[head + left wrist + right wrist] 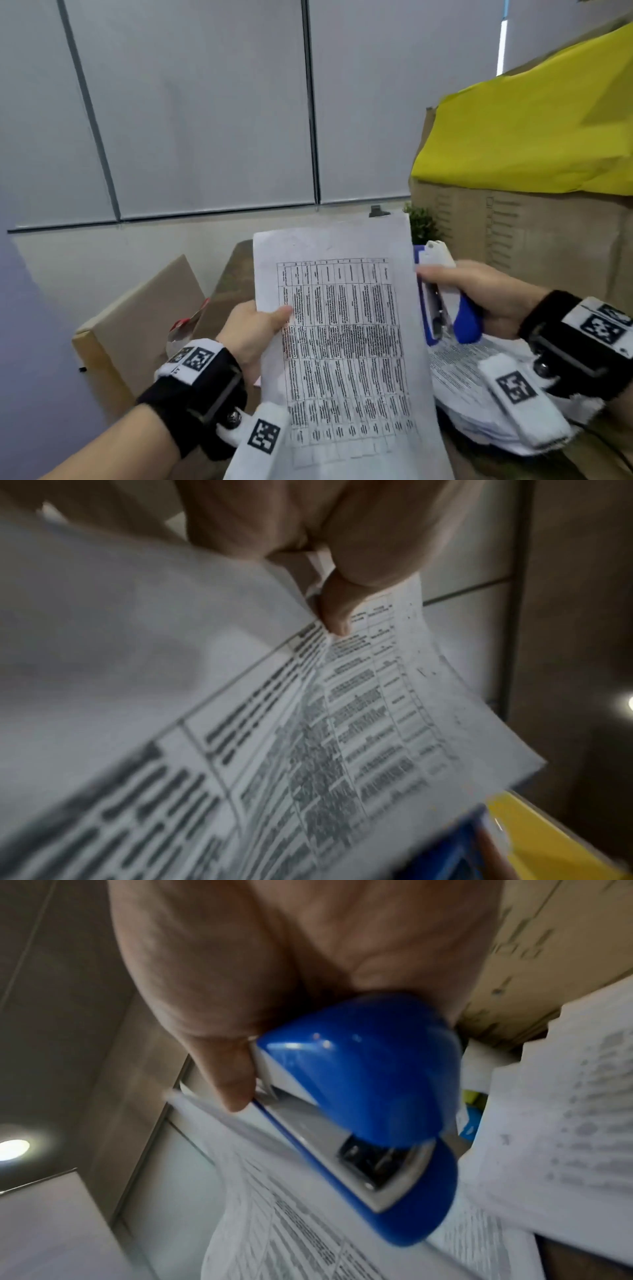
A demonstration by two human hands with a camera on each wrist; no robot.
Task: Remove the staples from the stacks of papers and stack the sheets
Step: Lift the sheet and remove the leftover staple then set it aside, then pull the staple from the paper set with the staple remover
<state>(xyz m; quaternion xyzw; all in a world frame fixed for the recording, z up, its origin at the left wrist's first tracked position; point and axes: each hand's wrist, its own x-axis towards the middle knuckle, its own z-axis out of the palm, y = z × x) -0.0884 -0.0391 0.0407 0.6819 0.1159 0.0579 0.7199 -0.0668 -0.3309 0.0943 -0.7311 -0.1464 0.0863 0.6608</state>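
My left hand (255, 323) holds up a set of printed sheets (346, 342) by their left edge, thumb on the front; the table of text faces me. In the left wrist view the thumb (337, 610) pinches the sheets (342, 723) where they fan apart. My right hand (479, 291) grips a blue and white stapler (445, 294) just right of the sheets' right edge, thumb reaching to that edge. The right wrist view shows the stapler (369, 1112) in my palm, tail end toward the camera. Any staple is too small to see.
A loose pile of printed papers (472, 394) lies on the desk under my right hand. Cardboard boxes (513, 233) with a yellow sheet (527, 137) stand at the right. Another cardboard box (137, 318) lies at the left. A small plant (423, 222) sits behind.
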